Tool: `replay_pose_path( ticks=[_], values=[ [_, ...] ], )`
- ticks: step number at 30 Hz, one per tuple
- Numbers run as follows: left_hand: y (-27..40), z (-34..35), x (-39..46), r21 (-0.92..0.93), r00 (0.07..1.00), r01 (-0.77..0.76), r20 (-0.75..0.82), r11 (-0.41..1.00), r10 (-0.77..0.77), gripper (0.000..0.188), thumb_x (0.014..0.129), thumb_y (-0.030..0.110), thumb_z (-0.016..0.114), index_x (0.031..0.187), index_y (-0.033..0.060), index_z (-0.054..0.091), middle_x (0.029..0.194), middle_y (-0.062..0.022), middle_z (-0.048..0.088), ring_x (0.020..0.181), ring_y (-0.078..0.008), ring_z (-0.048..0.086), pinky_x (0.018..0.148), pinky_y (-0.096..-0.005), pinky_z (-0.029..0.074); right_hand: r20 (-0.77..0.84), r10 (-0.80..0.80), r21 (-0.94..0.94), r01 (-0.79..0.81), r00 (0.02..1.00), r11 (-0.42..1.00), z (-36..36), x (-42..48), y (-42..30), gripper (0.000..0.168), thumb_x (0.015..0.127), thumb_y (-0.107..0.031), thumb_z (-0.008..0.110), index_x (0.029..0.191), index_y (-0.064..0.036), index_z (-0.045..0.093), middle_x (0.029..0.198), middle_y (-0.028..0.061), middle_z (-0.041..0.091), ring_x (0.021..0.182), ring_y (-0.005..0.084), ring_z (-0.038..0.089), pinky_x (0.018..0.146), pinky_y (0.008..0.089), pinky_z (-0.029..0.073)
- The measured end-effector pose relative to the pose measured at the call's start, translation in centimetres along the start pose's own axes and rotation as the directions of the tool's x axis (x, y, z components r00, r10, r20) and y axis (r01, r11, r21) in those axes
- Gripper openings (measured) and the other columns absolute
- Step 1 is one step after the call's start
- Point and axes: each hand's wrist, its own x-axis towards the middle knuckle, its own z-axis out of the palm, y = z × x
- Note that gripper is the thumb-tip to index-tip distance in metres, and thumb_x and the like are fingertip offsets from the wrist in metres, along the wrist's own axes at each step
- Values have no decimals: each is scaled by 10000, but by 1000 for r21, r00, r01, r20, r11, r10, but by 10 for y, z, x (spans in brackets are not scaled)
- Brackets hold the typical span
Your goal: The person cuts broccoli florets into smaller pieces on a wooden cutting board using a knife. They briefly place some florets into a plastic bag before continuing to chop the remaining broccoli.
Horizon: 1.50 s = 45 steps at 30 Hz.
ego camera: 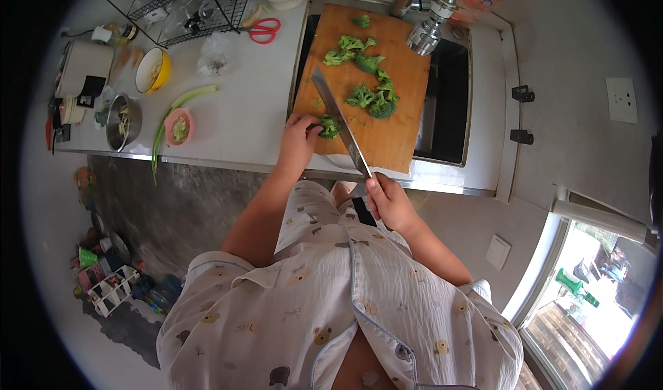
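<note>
A wooden cutting board (386, 146) lies across the sink. Near its left front edge, my left hand (302, 133) has its fingers on a broccoli piece (329, 126). My right hand (386, 198) grips the handle of a large kitchen knife (346, 127), whose blade slants up and left over the board, just right of that piece. Farther back and to the right on the board lie several broccoli florets (369, 63), with small green crumbs scattered among them.
A faucet (426, 33) overhangs the board's back right corner, beside the sink's dark basin (449, 100). Left on the counter are red-handled scissors (264, 31), a green onion (178, 101), a pink bowl (191, 126), a yellow bowl (164, 71), a metal bowl (135, 118) and a wire rack (235, 7).
</note>
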Motion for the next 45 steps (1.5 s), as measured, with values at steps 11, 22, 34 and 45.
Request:
replay_pose_path(
  ticks=[11,22,34,45],
  values=[
    [0,2,-1,3,999,5,-36,1000,-5,90,794,-10,642,881,-31,635,874,-141,571,719,-271,633,641,-320,526,-35,-3,-127,-1,999,992,9,12,-9,413,999,-409,359,854,-35,458,557,10,434,432,83,404,425,242,353],
    [-3,6,1,-14,999,8,-33,1000,-8,81,778,-33,633,859,-38,633,890,-142,570,732,-278,635,657,-323,524,-63,25,-157,-35,998,987,15,12,-32,462,992,-384,391,840,31,528,616,88,574,590,193,592,605,325,460],
    [-10,5,-3,86,998,-47,-47,995,51,83,747,-30,647,826,-15,627,867,-148,565,728,-287,611,645,-331,500,-32,-11,-146,6,999,989,21,45,-18,390,999,-346,389,838,-1,475,552,30,452,417,128,433,415,292,388],
    [-8,-3,-12,-51,994,4,-113,999,-10,192,726,20,741,840,-11,590,946,-115,574,742,-219,619,643,-303,513,-50,-38,-202,27,998,979,-2,51,7,414,980,-375,430,833,4,511,606,74,526,503,174,512,508,312,425]
  ],
)
